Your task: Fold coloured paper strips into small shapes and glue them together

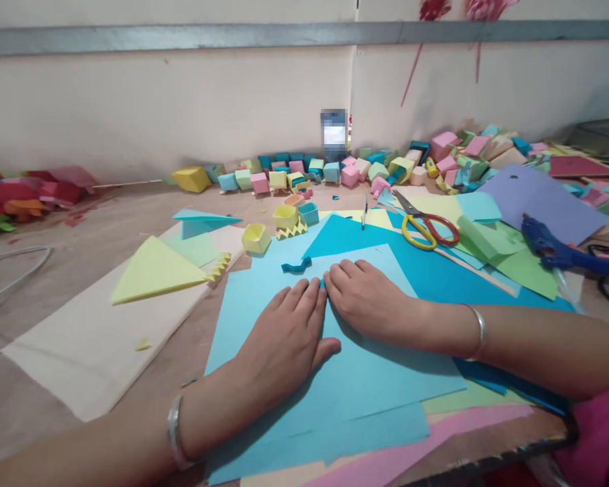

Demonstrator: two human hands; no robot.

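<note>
My left hand lies flat on a light blue sheet of paper, fingers stretched forward and thumb out to the side. Its fingertips meet those of my right hand, whose fingers are curled down on the same sheet. A small bright blue bit of paper shows between the fingertips, mostly hidden by them. Just beyond lies a wavy dark blue paper strip. Farther off are small yellow paper cups and a zigzag yellow strip.
Scissors with red and yellow handles and a blue glue gun lie at the right. A folded yellow paper rests on a white sheet at left. Paper cubes line the wall, near an upright phone.
</note>
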